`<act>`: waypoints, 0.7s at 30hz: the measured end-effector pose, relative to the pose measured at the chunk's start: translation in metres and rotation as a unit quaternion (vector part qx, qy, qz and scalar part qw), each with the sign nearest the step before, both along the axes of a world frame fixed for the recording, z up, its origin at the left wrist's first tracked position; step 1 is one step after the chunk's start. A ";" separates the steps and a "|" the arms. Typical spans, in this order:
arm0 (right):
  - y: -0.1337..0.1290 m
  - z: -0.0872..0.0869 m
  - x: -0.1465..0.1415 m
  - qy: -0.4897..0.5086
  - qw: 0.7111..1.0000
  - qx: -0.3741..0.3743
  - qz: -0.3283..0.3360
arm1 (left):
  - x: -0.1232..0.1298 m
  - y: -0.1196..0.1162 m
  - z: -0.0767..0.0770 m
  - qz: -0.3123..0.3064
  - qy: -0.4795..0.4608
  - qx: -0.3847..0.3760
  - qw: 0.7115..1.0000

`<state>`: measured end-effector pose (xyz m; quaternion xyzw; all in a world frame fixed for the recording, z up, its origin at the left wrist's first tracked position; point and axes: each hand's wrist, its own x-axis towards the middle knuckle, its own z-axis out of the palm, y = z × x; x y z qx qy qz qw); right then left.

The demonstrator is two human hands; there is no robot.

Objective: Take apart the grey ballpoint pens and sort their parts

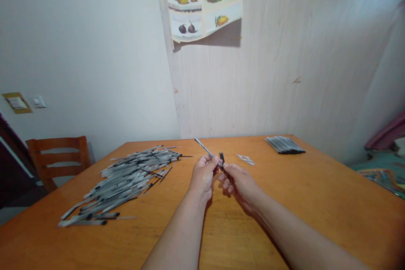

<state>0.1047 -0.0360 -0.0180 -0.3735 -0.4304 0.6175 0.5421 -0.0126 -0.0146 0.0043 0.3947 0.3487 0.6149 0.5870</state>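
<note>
Near the middle of the wooden table [284, 202], my left hand [204, 175] is closed on a thin grey pen [203, 146], which points up and to the left. My right hand [238, 183] is closed beside it, its thumb and fingers at the pen's lower end. A short black piece [222, 157] sticks up between the two hands; which hand holds it is hard to tell. Small whitish pieces [245, 159] lie just beyond my right hand. The fingertips partly hide the pen's lower end.
A large loose pile of grey pens with black ends [126, 181] covers the table's left side. A neat row of similar pens [284, 144] lies at the back right. A wooden chair [60, 158] stands past the left edge; a wall rises behind the table.
</note>
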 end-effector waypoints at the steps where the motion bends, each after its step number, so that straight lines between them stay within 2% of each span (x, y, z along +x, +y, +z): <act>1: 0.000 0.000 0.001 0.004 1.000 -0.009 0.010 | 0.000 0.000 0.000 0.000 0.000 0.001 1.000; 3: 0.001 0.000 0.001 0.008 1.000 -0.009 0.021 | 0.000 0.001 -0.001 -0.002 -0.003 0.000 1.000; 11: 0.001 -0.001 0.001 0.001 0.999 0.038 -0.009 | 0.001 0.001 -0.001 0.014 0.004 -0.006 1.000; 18: 0.001 0.000 0.003 0.001 1.000 -0.016 0.026 | 0.001 -0.001 0.000 0.019 0.007 0.000 1.000; 21: 0.002 -0.002 0.003 0.001 1.000 -0.007 0.025 | 0.001 -0.001 0.000 0.020 0.003 0.001 1.000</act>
